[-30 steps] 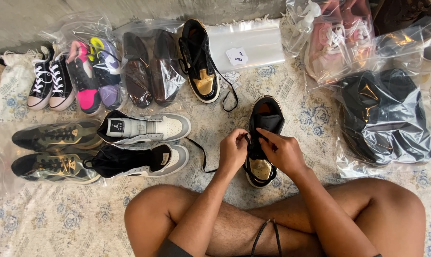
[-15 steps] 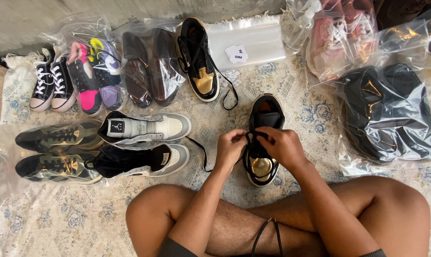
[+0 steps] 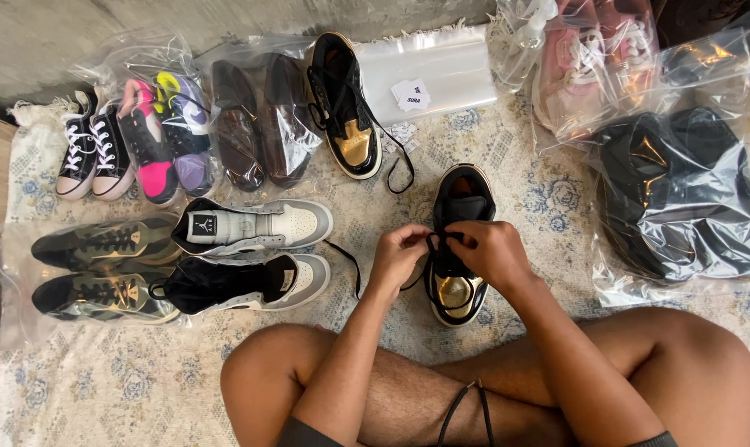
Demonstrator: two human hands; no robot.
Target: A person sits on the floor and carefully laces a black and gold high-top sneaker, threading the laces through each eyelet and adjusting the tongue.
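Both hands' grip on laces, floral rug

Bagged and loose footwear crowds a pale floral rug: small black-and-white canvas sneakers, brown leather shoes in clear plastic, grey-and-white high-top sneakers, a bagged black pair, and pink shoes in plastic.

Clear plastic bags line the top of the frame. At upper left one bag holds bright pink, yellow and purple shoes, and beside it another holds brown shoes. An empty flat clear bag at top centre carries a small white label. At left, a bag of dark shoes. At upper right, a bag of pink shoes; below it, a bag of black shoes.
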